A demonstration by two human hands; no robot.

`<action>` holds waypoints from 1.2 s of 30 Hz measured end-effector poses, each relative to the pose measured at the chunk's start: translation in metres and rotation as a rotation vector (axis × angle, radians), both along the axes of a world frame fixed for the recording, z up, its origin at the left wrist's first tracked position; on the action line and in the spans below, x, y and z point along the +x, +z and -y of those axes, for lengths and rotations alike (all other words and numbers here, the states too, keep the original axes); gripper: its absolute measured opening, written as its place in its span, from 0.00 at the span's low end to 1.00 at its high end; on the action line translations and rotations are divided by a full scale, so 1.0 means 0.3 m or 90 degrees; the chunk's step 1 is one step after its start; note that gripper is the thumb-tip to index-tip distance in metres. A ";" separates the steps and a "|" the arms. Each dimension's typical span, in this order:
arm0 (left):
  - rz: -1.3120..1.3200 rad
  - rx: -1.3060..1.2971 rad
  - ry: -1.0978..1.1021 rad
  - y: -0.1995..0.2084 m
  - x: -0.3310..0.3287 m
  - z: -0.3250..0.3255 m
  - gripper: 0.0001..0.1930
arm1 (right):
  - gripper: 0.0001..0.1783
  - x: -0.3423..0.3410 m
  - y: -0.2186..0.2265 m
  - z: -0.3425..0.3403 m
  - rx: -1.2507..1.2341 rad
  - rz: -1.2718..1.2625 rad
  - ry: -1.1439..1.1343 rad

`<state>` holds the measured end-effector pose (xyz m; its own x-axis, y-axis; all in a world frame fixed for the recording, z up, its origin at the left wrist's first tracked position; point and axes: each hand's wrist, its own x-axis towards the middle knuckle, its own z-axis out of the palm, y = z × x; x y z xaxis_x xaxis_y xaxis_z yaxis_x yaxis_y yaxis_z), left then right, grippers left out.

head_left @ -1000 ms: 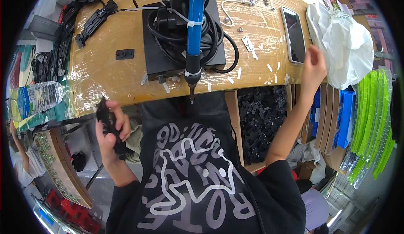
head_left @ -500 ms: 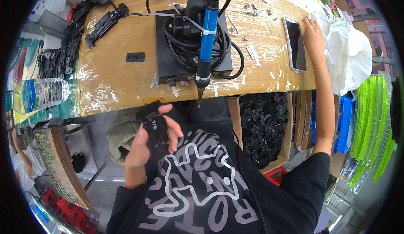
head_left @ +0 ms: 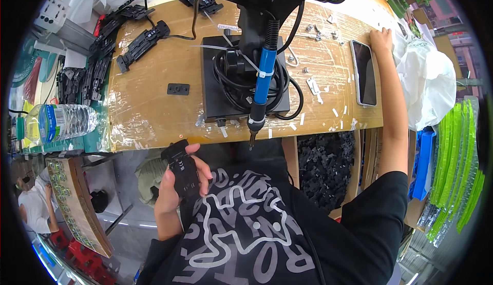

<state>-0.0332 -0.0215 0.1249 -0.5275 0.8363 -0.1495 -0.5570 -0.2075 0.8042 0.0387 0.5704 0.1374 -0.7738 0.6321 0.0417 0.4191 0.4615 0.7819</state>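
Observation:
My left hand (head_left: pixel 172 190) is wrapped around a black plastic housing (head_left: pixel 183 171), a long flat part with small white markings. It is held upright just off the table's front edge. At the far right of the table my right hand (head_left: pixel 381 41) rests with its fingers curled, between a phone (head_left: pixel 364 74) and a white plastic bag (head_left: pixel 425 85). Whatever lies under those fingertips is hidden. A blue electric screwdriver (head_left: pixel 265 74) hangs tip down in front of a black box-shaped base (head_left: pixel 215 100) with coiled cable. Left of that base lies a small black plate (head_left: pixel 178 89).
More black housings (head_left: pixel 144 44) with cables lie at the back left, near a water bottle (head_left: pixel 61 122). Small screws (head_left: pixel 318 34) and white scraps are scattered right of the base. Below the table edge stands a carton of small black parts (head_left: pixel 328 169). Green strips (head_left: pixel 452 156) hang at right.
The whole view has shifted, so the table sits lower in it. My left hand, blurred before, now holds the housing more still. My right hand stays beside the phone and bag.

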 end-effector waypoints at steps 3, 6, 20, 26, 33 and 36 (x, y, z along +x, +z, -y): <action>0.005 0.009 -0.003 -0.007 -0.005 -0.011 0.37 | 0.07 0.031 -0.001 -0.001 0.043 0.007 0.092; 0.004 0.008 -0.010 -0.004 -0.007 -0.026 0.38 | 0.06 0.076 0.004 0.006 0.065 -0.020 0.188; 0.001 -0.013 -0.069 0.041 0.048 -0.040 0.40 | 0.07 0.113 0.060 0.221 -0.354 -0.754 0.210; 0.025 -0.013 -0.138 0.047 0.080 -0.062 0.40 | 0.07 0.088 0.060 0.293 -0.427 -0.691 0.222; -0.001 -0.002 -0.168 0.041 0.101 -0.061 0.40 | 0.06 0.024 0.089 0.549 -0.660 -0.518 0.207; 0.036 -0.010 -0.190 0.041 0.103 -0.045 0.41 | 0.06 0.032 0.065 0.568 -0.671 -0.527 0.213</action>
<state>-0.0023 -0.0078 0.1374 -0.2494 0.9505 -0.1851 -0.6350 -0.0162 0.7724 0.0484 0.4000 0.1569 -0.8781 0.4423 0.1826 0.3381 0.8436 -0.4172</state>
